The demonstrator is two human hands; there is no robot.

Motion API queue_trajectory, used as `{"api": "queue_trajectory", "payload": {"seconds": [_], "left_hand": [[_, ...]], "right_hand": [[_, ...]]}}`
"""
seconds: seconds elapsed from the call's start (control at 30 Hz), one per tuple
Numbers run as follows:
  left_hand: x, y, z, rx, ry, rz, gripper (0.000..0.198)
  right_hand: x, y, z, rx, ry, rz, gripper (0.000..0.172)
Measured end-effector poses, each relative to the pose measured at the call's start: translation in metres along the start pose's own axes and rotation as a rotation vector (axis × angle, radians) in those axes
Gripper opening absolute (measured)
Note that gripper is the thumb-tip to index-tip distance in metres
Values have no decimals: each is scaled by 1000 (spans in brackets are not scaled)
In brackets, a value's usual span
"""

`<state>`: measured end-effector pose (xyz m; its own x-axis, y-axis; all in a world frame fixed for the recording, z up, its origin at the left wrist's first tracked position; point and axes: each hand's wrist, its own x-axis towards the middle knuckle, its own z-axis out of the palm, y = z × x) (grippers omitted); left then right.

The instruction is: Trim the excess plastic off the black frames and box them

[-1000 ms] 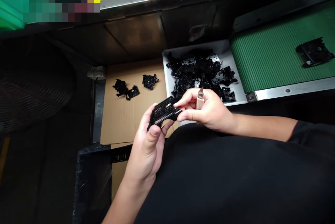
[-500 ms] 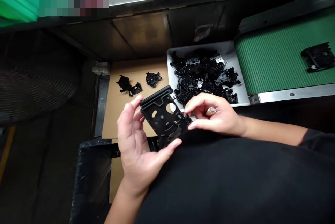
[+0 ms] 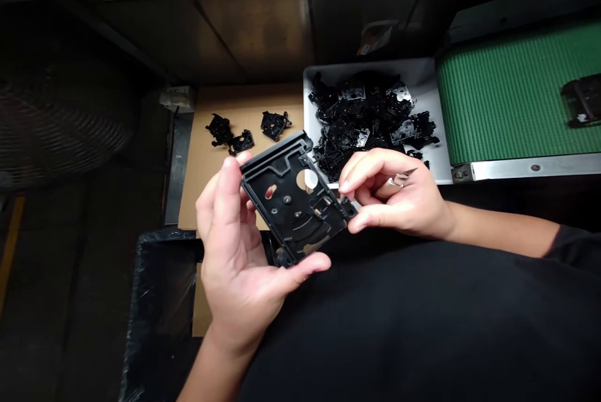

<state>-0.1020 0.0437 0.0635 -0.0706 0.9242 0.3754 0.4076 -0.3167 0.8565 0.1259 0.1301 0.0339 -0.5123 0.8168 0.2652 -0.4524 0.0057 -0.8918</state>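
Note:
A flat black plastic part [image 3: 293, 201] with holes, slots and raised ribs is held tilted in front of my body. My left hand [image 3: 239, 252] supports it from the left, fingers behind its far-left edge and thumb along its near edge. At the part's right corner, the thumb and forefinger of my right hand [image 3: 394, 198] are pinched on a small projecting piece. A small pointed piece of metal [image 3: 404, 175] shows at the curled fingers of my right hand; its kind is unclear. The fingertips behind the part are hidden.
A grey-white bin [image 3: 434, 139] full of black plastic pieces stands beyond my right hand. Several similar pieces [image 3: 275, 124] lie on cardboard [image 3: 197, 183] to its left. A green conveyor belt [image 3: 507, 101] carries a black part [image 3: 583, 101]. A bag-lined bin [image 3: 159, 302] stands lower left, a fan [image 3: 61, 133] at left.
The view has shifted slightly. The black part is turned more toward me, showing its face more fully. Both hands keep their hold, and the pointed metal at my right hand shows more clearly.

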Motion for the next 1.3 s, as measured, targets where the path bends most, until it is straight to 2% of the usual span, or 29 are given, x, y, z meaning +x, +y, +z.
{"api": "queue_trajectory", "payload": {"seconds": [0.17, 0.4, 0.73, 0.93, 1.13, 1.23, 1.3], "left_hand": [[-7, 2, -1, 12, 24, -32, 116], [-20, 0, -5, -42, 76, -170, 114], [-27, 1, -12, -56, 141, -178, 118], [-31, -2, -29, -31, 157, -167, 126], [-36, -4, -51, -38, 147, -182, 123], [-43, -11, -65, -12, 129, -171, 120], [-53, -20, -73, -66, 139, -225, 116]], "right_hand": [[2, 2, 1, -32, -22, -18, 33], [9, 5, 1, -171, -86, -175, 33], [22, 10, 11, -172, -137, -283, 28], [29, 16, 26, -167, -148, -300, 28], [38, 28, 49, -134, -167, -267, 29], [41, 39, 63, -154, -178, -212, 29], [44, 51, 72, -236, -201, -187, 29]]}}
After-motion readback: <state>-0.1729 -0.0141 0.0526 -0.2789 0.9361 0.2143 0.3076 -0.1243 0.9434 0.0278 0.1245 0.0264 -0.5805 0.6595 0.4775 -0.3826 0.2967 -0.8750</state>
